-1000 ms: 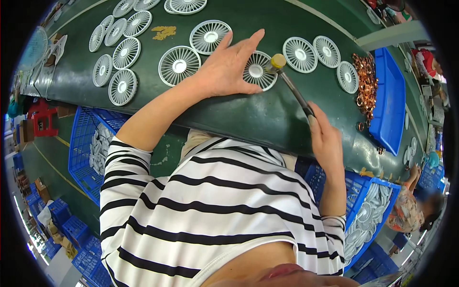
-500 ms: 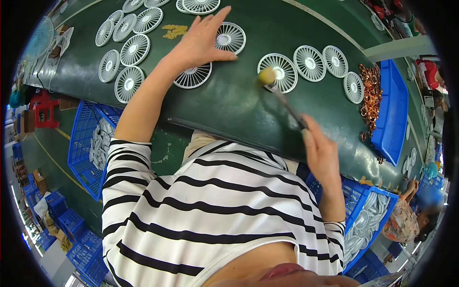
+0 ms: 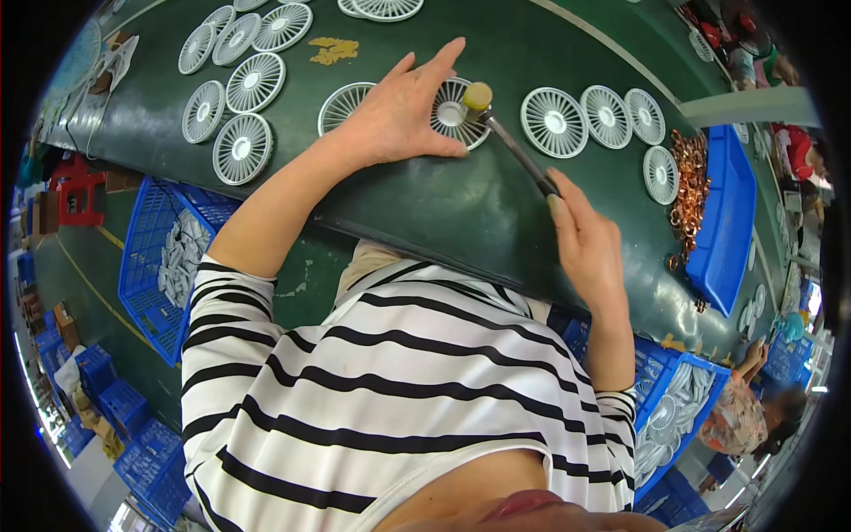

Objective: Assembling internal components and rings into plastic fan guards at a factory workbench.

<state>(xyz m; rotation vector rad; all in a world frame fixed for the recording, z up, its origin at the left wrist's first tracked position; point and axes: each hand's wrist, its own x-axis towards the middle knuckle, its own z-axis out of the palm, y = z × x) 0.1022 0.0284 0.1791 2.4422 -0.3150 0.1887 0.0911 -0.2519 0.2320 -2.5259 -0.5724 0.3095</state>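
My right hand (image 3: 587, 239) is wrapped round the dark handle of a mallet (image 3: 519, 152). The mallet's yellow head (image 3: 479, 97) is over the right part of a white round spoked grille (image 3: 448, 113); whether it touches cannot be told. My left hand (image 3: 401, 108) lies at that grille's left side, thumb and fingers spread wide around it. Under my left wrist, another spoked grille (image 3: 339, 105) is partly hidden. To the right lie more white grilles, the nearest (image 3: 554, 122) flat on the green table.
Several white grilles (image 3: 252, 81) lie on the green tabletop (image 3: 399, 204) at the left. A heap of copper-coloured rings (image 3: 689, 182) sits beside a blue tray (image 3: 729, 217). Blue crates (image 3: 146, 284) of white parts stand below the table edge. A co-worker (image 3: 736, 417) is at far right.
The mallet has swung left and up, from a right-hand grille to the one beside my left hand. My left hand has shifted right and slightly down.
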